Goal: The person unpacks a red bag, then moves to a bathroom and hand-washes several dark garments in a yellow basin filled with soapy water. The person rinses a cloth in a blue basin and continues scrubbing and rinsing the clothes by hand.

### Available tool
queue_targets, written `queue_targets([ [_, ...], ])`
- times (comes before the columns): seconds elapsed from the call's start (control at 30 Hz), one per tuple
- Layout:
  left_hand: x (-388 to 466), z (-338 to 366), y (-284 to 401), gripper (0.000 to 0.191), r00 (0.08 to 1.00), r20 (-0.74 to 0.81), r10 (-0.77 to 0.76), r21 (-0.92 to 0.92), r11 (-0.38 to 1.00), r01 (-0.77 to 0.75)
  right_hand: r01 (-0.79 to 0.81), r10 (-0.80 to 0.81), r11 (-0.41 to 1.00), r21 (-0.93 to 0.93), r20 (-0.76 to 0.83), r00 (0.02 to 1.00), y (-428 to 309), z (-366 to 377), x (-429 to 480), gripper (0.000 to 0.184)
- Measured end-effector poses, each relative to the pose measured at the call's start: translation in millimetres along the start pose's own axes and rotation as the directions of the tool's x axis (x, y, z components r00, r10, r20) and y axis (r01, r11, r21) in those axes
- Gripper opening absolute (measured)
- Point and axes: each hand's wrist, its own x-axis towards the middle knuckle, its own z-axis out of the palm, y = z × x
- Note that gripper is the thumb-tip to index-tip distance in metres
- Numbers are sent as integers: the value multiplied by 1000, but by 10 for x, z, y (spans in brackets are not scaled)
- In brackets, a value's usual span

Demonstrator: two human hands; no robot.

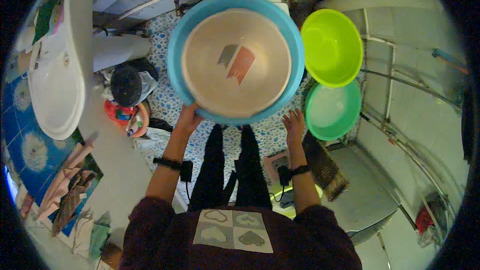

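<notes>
In front of me is a large blue plastic basin (176, 58), and inside it sits a round beige basin (210, 90) with a grey and red mark on its surface. My left hand (189, 119) grips the near left part of the blue rim. My right hand (294, 122) is near the basin's near right side, fingers apart, holding nothing. Right of the blue basin are a lime-yellow basin (332, 48) and a green basin (332, 112) with something whitish inside. Black devices are strapped around both my wrists.
A white washbasin (60, 93) is on the left, with a black bin (126, 85) and a container of red items (138, 122) near it. Towels (71, 183) lie at lower left. A brown ridged object (324, 167) and pipes (392, 78) are on the right.
</notes>
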Motion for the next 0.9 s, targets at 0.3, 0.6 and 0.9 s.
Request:
queue_targets([
  [0.3,666,1228,210,45,739,-179,650,523,699,-488,81,-62,994,-67,240,969,-1012,802,141,39],
  [0.6,1039,1548,35,74,723,43,689,786,424,-451,-82,92,996,-44,368,925,-1007,953,410,34],
  [0.9,-488,1639,762,56,832,-4,554,170,820,-546,-125,44,984,124,511,858,-1373,681,-187,40],
])
